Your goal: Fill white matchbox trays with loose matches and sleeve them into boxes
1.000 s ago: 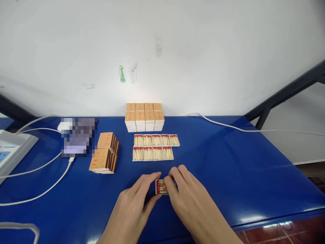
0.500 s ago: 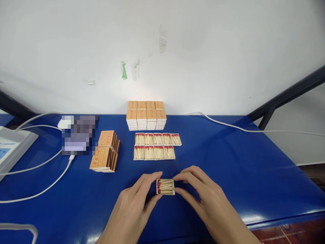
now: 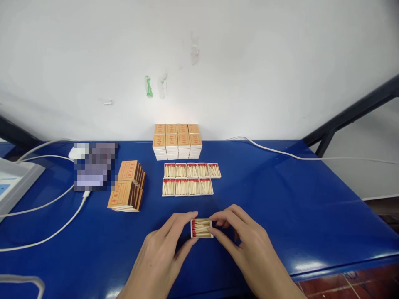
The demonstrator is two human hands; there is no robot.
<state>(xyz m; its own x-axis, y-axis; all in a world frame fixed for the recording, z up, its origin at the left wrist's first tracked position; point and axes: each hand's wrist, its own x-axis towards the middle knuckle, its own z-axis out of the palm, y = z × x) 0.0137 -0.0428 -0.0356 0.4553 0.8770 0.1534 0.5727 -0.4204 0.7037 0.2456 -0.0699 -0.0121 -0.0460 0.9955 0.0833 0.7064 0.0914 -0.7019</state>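
Observation:
A small open tray of red-tipped matches [image 3: 201, 228] lies on the blue table [image 3: 280, 199] near the front edge. My left hand [image 3: 165, 253] pinches its left end between thumb and forefinger. My right hand [image 3: 246, 245] pinches its right end the same way. Just beyond lie two rows of the same open match trays [image 3: 190, 178], side by side. Behind them, against the wall, stands a block of stacked closed matchboxes [image 3: 177, 142].
Two leaning stacks of orange matchbox sleeves [image 3: 127, 186] sit left of the trays. Further left lie a blurred object [image 3: 95, 166], white cables [image 3: 56, 232] and a grey device [image 3: 12, 182]. Another white cable [image 3: 280, 153] runs along the back right.
My right hand slid off the top of the tray to its right end, uncovering the matches. My left hand kept its hold.

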